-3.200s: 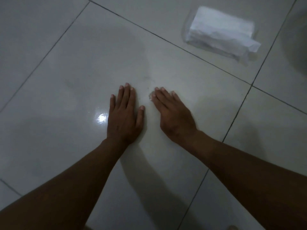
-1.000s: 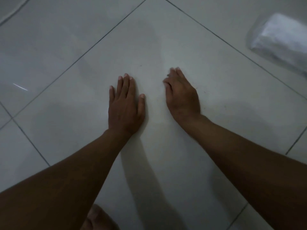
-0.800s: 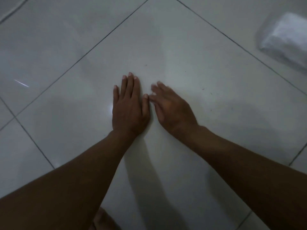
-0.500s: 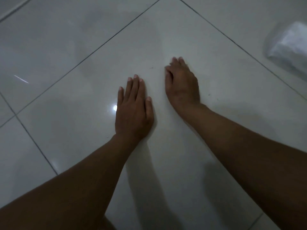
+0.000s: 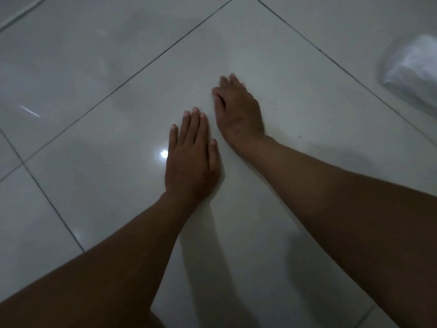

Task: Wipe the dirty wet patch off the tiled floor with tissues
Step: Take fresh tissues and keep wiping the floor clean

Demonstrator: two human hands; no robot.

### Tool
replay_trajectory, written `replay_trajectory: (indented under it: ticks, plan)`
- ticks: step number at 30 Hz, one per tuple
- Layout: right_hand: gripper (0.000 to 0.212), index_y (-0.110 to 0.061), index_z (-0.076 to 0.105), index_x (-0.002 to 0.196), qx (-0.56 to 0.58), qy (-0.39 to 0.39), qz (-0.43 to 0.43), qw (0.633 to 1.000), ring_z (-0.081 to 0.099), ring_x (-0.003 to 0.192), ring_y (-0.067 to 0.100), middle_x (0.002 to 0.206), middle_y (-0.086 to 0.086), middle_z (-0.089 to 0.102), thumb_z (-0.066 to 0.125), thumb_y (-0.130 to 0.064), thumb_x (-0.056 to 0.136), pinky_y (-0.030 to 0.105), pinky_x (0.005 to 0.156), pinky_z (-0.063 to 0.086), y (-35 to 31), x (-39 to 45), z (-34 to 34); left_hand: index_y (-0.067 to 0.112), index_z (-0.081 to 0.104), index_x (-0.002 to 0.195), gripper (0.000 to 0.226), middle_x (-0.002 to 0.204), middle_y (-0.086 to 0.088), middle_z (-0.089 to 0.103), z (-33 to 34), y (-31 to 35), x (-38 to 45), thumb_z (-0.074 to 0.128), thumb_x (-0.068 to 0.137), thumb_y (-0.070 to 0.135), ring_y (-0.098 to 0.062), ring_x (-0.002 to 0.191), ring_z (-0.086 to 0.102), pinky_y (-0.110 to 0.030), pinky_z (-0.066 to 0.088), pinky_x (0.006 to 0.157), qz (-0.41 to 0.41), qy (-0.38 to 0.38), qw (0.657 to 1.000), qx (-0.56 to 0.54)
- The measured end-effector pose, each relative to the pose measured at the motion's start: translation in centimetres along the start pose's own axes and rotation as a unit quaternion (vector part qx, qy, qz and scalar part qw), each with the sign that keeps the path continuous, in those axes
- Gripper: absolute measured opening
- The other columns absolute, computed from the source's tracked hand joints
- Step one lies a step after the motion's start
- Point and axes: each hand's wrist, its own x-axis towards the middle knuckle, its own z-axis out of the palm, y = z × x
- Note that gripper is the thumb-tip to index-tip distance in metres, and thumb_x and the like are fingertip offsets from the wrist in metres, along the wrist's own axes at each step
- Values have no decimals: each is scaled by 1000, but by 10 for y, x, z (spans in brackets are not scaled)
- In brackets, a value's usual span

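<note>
One head-worn view only, looking steeply down from above at the tiled floor (image 5: pixel 272 39), close enough for both forearms to fill the near edge. Left hand (image 5: pixel 190 157) and right hand (image 5: pixel 238 110) near centre. Far right edge cutting off a tissue pack (image 5: pixel 411 72). Wide-angle, dim light.

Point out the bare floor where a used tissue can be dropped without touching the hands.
Free: the tile left of the left hand, out to the dark grout line, and the floor between the right hand and the tissue pack. Crowded: the narrow gap between the two hands, and the near floor under both forearms.
</note>
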Motion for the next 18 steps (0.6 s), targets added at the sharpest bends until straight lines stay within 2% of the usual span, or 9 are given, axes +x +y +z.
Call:
replay_trajectory:
  ticks: [5, 7, 9, 11, 14, 16, 18]
  plan:
    - [24, -7, 71, 112, -23, 1, -132, 991, 54, 126, 28, 127, 12, 64, 56, -10, 93, 41, 111, 36, 24, -55, -14, 5, 24, 154, 58, 162, -11, 17, -1, -1, 1, 29, 101, 30, -20, 152, 8, -44, 7, 124, 1, 2, 1000, -4]
    - [25, -7, 71, 113, -48, 38, -104, 993, 55, 125, 28, 127, 12, 64, 55, -9, 93, 41, 113, 31, 49, -61, -26, 4, 24, 153, 59, 163, -12, 17, -3, 3, 2, 29, 100, 30, -22, 152, 7, -45, 5, 123, -6, -3, 1000, -12]
    - [25, -7, 70, 113, -42, 79, -20, 996, 54, 127, 31, 128, 14, 64, 55, -8, 93, 42, 114, 27, 66, -56, -38, 5, 24, 154, 60, 163, -11, 16, -4, 10, 5, 29, 100, 31, -22, 152, 6, -46, 3, 123, 7, -12, 1000, -18]
    - [24, -6, 69, 111, -28, 81, 19, 996, 52, 128, 33, 128, 14, 63, 54, -9, 93, 42, 113, 29, 67, -49, -43, 6, 23, 154, 60, 163, -10, 16, 1, 21, 9, 28, 100, 32, -21, 152, 5, -47, 2, 123, 35, -22, 999, -15]
    - [23, -5, 70, 111, -30, 79, -12, 996, 55, 125, 31, 126, 14, 65, 58, -11, 93, 43, 107, 41, 60, -65, -45, 5, 25, 153, 59, 162, -11, 18, 10, 41, 13, 29, 100, 30, -22, 152, 8, -47, 3, 123, 46, -24, 998, -16]
    - [27, -6, 69, 116, -20, 46, -39, 998, 53, 128, 24, 128, 10, 64, 55, -15, 95, 41, 108, 43, 60, -89, -53, 4, 27, 153, 59, 162, -12, 20, 16, 52, 16, 29, 100, 29, -23, 152, 9, -47, 4, 123, 55, -21, 998, -14]
    - [27, -6, 70, 115, -11, 44, -74, 996, 52, 130, 21, 130, 9, 63, 54, -13, 95, 40, 107, 43, 67, -114, -61, 4, 26, 153, 59, 162, -12, 19, 20, 57, 17, 29, 100, 29, -23, 152, 10, -48, 6, 123, 70, -18, 997, -7]
